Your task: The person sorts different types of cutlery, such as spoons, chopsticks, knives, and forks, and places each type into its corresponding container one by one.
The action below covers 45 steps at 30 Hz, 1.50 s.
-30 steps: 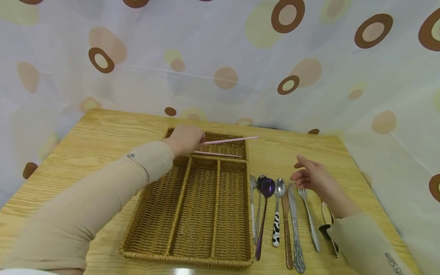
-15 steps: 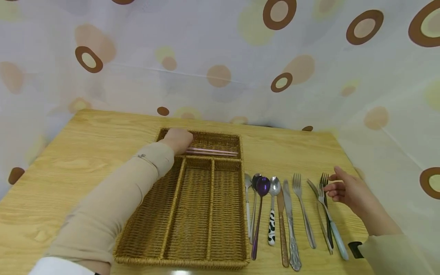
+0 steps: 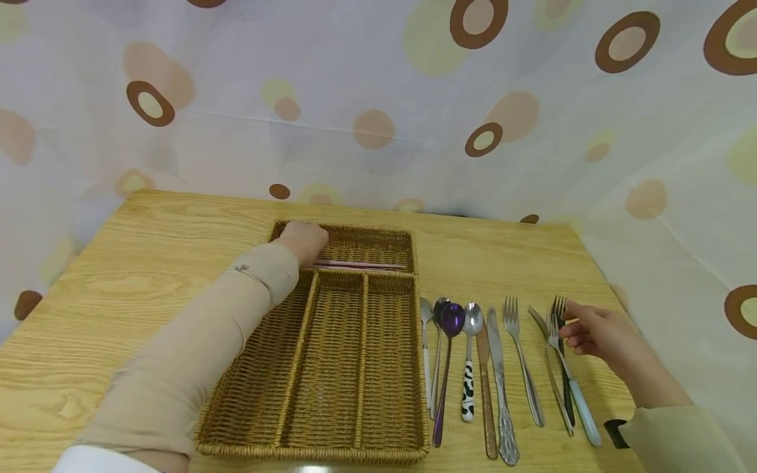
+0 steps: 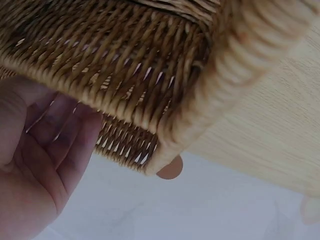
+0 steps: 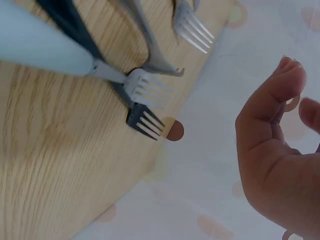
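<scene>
My left hand (image 3: 304,242) reaches into the back compartment of a wicker cutlery tray (image 3: 313,452), over the left ends of pink chopsticks (image 3: 369,266). The chopsticks lie along that compartment's front wall. In the left wrist view the fingers (image 4: 75,145) are partly hidden behind the wicker rim, so I cannot tell whether they grip the chopsticks. My right hand (image 3: 606,335), fingers loosely curled and holding nothing, hovers by a fork with a light blue handle (image 3: 584,415), a black fork (image 5: 142,120) and a slim silver utensil (image 3: 558,394).
Between tray and forks lie a purple spoon (image 3: 453,320), a spoon with a black-and-white handle (image 3: 468,394), a bronze-coloured utensil (image 3: 487,401), an ornate silver knife (image 3: 501,394) and a silver fork (image 3: 523,355). More spoons sit close against the tray's right wall. A patterned cloth (image 3: 331,85) hangs behind the table.
The left hand has lowered the chopsticks into the back compartment, and they have shifted toward its front wall. The right hand has moved right, away from the knife to beside the forks.
</scene>
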Each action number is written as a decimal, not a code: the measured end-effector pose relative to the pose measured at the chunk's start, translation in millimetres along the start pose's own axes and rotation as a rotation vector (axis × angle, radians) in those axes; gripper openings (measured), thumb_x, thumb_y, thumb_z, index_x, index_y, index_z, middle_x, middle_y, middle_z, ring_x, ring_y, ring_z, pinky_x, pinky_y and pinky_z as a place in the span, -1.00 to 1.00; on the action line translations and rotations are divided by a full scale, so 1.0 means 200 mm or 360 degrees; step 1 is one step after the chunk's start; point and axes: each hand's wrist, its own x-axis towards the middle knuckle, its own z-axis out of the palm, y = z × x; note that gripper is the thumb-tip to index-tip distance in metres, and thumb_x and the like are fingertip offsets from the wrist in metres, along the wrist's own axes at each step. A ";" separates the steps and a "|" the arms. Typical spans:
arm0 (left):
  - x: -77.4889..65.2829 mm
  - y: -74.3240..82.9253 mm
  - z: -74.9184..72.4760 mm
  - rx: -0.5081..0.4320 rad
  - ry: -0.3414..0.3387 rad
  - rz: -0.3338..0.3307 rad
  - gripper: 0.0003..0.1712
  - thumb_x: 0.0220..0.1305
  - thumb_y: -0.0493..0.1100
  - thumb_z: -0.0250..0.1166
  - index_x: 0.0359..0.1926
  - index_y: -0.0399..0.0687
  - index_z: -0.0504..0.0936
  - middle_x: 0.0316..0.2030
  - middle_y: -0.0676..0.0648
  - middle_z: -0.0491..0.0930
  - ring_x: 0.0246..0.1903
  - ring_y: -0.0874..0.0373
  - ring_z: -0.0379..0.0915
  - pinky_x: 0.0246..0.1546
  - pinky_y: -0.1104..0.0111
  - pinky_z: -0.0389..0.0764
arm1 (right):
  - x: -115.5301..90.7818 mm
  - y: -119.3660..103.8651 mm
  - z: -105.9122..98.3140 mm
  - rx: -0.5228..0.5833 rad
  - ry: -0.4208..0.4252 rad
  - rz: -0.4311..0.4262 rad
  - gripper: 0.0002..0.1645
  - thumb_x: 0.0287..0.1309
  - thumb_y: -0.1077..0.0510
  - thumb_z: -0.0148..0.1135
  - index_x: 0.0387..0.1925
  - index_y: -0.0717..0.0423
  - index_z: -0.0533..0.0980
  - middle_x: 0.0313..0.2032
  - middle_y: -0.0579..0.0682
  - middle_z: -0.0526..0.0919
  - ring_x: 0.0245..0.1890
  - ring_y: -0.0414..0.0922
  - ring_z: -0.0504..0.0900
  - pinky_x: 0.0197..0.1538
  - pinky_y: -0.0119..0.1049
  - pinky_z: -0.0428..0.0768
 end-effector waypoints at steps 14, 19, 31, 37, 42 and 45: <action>-0.24 0.06 -0.15 -0.0633 0.0308 -0.0014 -0.49 0.34 -0.12 0.02 -0.80 0.10 0.24 -0.84 0.12 0.14 -0.78 0.26 0.03 -0.72 0.43 0.08 | 0.06 0.14 0.11 -0.0884 -0.0067 0.0023 -0.60 0.21 0.00 0.12 -0.66 0.11 0.41 -0.80 -0.12 0.36 -0.77 -0.25 0.24 -0.60 -0.35 0.34; -0.30 0.13 -0.15 -0.0633 0.0279 0.0001 -0.60 0.34 -0.10 0.03 -0.68 0.06 0.37 -0.79 0.11 0.27 -0.74 0.25 0.15 -0.71 0.43 0.15 | 0.07 0.16 0.14 -0.0985 -0.0029 -0.0028 -0.55 0.18 0.12 0.12 -0.80 0.00 0.27 -0.84 -0.16 0.25 -0.79 -0.27 0.20 -0.62 -0.37 0.30; -0.34 0.20 -0.12 -0.0646 0.0258 0.0040 -0.65 0.34 -0.07 0.06 -0.61 0.04 0.45 -0.77 0.10 0.31 -0.76 0.27 0.17 -0.74 0.44 0.17 | 0.07 0.12 0.16 -0.1010 0.0008 -0.0071 -0.51 0.13 0.19 0.06 -0.86 -0.04 0.20 -0.88 -0.18 0.21 -0.82 -0.26 0.20 -0.65 -0.38 0.27; -0.36 0.22 -0.11 -0.0625 0.0254 0.0053 -0.67 0.35 -0.06 0.05 -0.59 0.04 0.42 -0.73 0.09 0.32 -0.74 0.26 0.18 -0.72 0.42 0.19 | 0.05 0.08 0.13 -0.1007 -0.0018 -0.0102 -0.54 0.19 0.18 0.00 -0.81 -0.01 0.22 -0.85 -0.12 0.31 -0.79 -0.22 0.29 -0.60 -0.33 0.34; -0.36 0.21 -0.10 -0.0683 0.0224 0.0056 -0.60 0.34 -0.06 0.07 -0.67 0.06 0.33 -0.77 0.10 0.22 -0.75 0.26 0.11 -0.73 0.43 0.13 | 0.05 0.03 0.10 -0.0789 -0.0104 -0.0070 -0.62 0.26 0.18 -0.08 -0.69 0.09 0.32 -0.71 -0.06 0.42 -0.68 -0.18 0.39 -0.54 -0.30 0.43; -0.37 0.22 -0.08 -0.0803 0.0167 0.0057 -0.60 0.34 -0.05 0.07 -0.67 0.05 0.37 -0.77 0.10 0.22 -0.74 0.25 0.11 -0.71 0.43 0.16 | 0.06 -0.01 0.10 -0.0624 -0.0190 -0.0074 -0.64 0.28 0.17 -0.11 -0.62 0.15 0.41 -0.64 -0.07 0.47 -0.63 -0.19 0.45 -0.51 -0.29 0.50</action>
